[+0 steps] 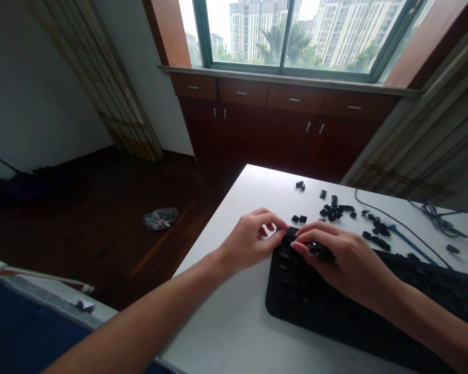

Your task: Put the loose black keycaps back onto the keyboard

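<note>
A black keyboard (281, 306) lies on the white table, several of its key positions bare near the left end. At its far left corner is my left hand (253, 234), thumb and forefinger pinched together at the edge of the keys; anything between the tips is too small to make out. My right hand (339, 252) rests over the keyboard just to the right, its thumb and forefinger tips close together above the keys. A shiny black object (320, 251) sits in the curl of those fingers, its kind unclear. Loose black keycaps (331, 213) lie scattered beyond the keyboard.
A blue stick-like tool (411, 244) lies right of the keycaps, near a black cable (437, 218). The white table (218, 291) ends at the left. A crumpled clear plastic bag (160, 218) is on the dark floor. Cabinets (257, 124) stand under the window.
</note>
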`<state>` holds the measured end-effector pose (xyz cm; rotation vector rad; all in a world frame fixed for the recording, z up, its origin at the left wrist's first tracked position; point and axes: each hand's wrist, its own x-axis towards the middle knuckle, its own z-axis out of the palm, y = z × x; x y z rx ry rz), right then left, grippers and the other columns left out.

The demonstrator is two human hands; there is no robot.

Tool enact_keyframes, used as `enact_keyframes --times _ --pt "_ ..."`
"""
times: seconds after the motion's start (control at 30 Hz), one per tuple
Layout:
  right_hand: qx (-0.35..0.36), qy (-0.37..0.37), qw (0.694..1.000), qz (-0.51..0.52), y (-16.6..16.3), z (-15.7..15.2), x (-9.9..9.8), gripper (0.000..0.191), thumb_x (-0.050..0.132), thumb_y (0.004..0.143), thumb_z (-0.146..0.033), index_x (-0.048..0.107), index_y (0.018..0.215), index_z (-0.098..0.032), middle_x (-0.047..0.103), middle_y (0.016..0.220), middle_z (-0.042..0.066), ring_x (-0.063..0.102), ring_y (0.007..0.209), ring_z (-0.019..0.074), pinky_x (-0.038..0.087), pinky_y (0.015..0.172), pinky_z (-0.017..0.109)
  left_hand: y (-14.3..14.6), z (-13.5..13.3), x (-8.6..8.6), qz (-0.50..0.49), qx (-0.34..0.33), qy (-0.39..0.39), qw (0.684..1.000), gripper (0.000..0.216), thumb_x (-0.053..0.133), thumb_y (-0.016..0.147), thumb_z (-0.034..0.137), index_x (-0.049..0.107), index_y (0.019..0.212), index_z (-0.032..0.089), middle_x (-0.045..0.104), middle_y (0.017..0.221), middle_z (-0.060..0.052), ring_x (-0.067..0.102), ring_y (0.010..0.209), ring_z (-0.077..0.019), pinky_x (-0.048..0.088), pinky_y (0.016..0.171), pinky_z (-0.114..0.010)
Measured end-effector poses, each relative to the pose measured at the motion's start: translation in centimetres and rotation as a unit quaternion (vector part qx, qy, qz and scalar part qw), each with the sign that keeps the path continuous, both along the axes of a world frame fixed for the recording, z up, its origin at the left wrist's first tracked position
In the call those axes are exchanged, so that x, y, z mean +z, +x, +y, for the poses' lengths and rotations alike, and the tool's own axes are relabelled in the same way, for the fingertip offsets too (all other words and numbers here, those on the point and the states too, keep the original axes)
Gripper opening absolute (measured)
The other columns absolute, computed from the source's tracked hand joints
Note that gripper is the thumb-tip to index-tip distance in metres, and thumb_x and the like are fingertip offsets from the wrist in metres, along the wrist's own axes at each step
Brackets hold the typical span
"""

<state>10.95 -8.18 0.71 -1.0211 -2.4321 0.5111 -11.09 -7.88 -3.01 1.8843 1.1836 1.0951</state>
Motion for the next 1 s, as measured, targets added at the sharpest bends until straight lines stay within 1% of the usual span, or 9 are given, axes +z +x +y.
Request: enact_keyframes --times 0.13,0.3,0.37,0.5,0.6,0.67,0.73,0.83,1.0 --pt "-0.053 -0.141 0.964 0.221 -1.4 0.0 2.6 0.035 0.062 0.093 -0.036 0.054 0.063 -0.020 0.048 0.055 -0.003 0.043 0.049 0.0111 0.034 0.047 0.026 -0.1 0.1 0.3 -0.023 0.006 -0.023 0.999 0.015 0.064 0.090 0.026 0.073 0.098 0.018 0.067 0.099 -0.006 0.063 0.077 -0.0131 0.053 0.066 -0.024" --pt "0.045 -0.228 0.822 0.520 -4.6 0.3 3.8 0.050 0.057 0.093 -0.026 0.037 0.047 -0.021 0.028 0.043 -0.006 0.025 0.039 0.0089 0.023 0.041 0.028 -0.5 0.6 0.5 -0.065 0.045 -0.040 0.996 0.019 0.064 0.091 0.031 0.073 0.100 0.017 0.069 0.103 -0.008 0.064 0.085 -0.0166 0.054 0.070 -0.027" --pt "0.062 -0.223 0.806 0.544 -5.7 0.7 2.6 0.050 0.058 0.091 -0.026 0.038 0.046 -0.021 0.029 0.042 -0.007 0.025 0.038 0.0084 0.022 0.041 0.027 -0.7 0.7 0.6 -0.078 0.059 -0.046 0.994 0.019 0.065 0.090 0.031 0.073 0.099 0.016 0.070 0.102 -0.008 0.064 0.083 -0.0159 0.054 0.071 -0.027" --pt "0.033 -0.252 0.843 0.474 -6.4 1.6 0.5 0.051 0.062 0.090 -0.031 0.040 0.045 -0.020 0.033 0.042 -0.006 0.028 0.039 0.0077 0.020 0.040 0.027 -0.8 0.9 0.5 -0.083 0.075 -0.047 0.993 0.019 0.066 0.090 0.032 0.072 0.098 0.016 0.071 0.101 -0.007 0.063 0.081 -0.0152 0.053 0.069 -0.026" --pt "0.049 -0.250 0.818 0.516 -5.1 2.2 2.2 0.050 0.058 0.092 -0.027 0.038 0.046 -0.021 0.030 0.041 -0.007 0.027 0.037 0.0080 0.022 0.040 0.027 -0.8 0.8 0.3 -0.070 0.068 -0.038 0.994 0.020 0.063 0.092 0.032 0.071 0.100 0.016 0.070 0.102 -0.007 0.062 0.081 -0.0151 0.053 0.069 -0.026" --pt "0.031 -0.235 0.837 0.493 -3.4 2.7 4.2 0.052 0.058 0.092 -0.028 0.034 0.047 -0.023 0.029 0.041 -0.007 0.027 0.036 0.0083 0.025 0.039 0.027 -0.7 0.7 0.1 -0.054 0.060 -0.028 0.996 0.020 0.061 0.093 0.032 0.071 0.101 0.016 0.069 0.103 -0.007 0.063 0.083 -0.0153 0.053 0.069 -0.027" --pt "-0.030 -0.192 0.890 0.412 -1.3 3.4 5.6 0.052 0.060 0.093 -0.037 0.036 0.049 -0.023 0.031 0.043 -0.007 0.029 0.038 0.0086 0.026 0.038 0.026 -0.6 0.8 0.0 -0.029 0.051 -0.017 0.998 0.021 0.060 0.094 0.033 0.070 0.103 0.017 0.067 0.105 -0.008 0.063 0.085 -0.0158 0.054 0.069 -0.027" --pt "-0.138 -0.062 0.968 0.198 2.4 4.6 5.6 0.039 0.062 0.090 -0.049 0.056 0.065 -0.021 0.048 0.050 -0.004 0.041 0.043 0.0093 0.031 0.041 0.024 -0.3 2.0 0.1 0.017 0.018 -0.010 1.000 0.024 0.059 0.094 0.035 0.070 0.108 0.019 0.066 0.109 -0.008 0.064 0.087 -0.0162 0.055 0.071 -0.027" --pt "-0.144 0.041 0.989 -0.007 7.1 6.1 2.6 0.029 0.062 0.090 -0.048 0.073 0.094 -0.021 0.073 0.079 0.003 0.065 0.067 0.0177 0.049 0.060 0.028 0.8 6.1 1.0 0.099 -0.092 -0.024 0.991 0.034 0.067 0.087 0.041 0.071 0.114 0.021 0.067 0.111 -0.010 0.066 0.088 -0.0188 0.055 0.077 -0.032"
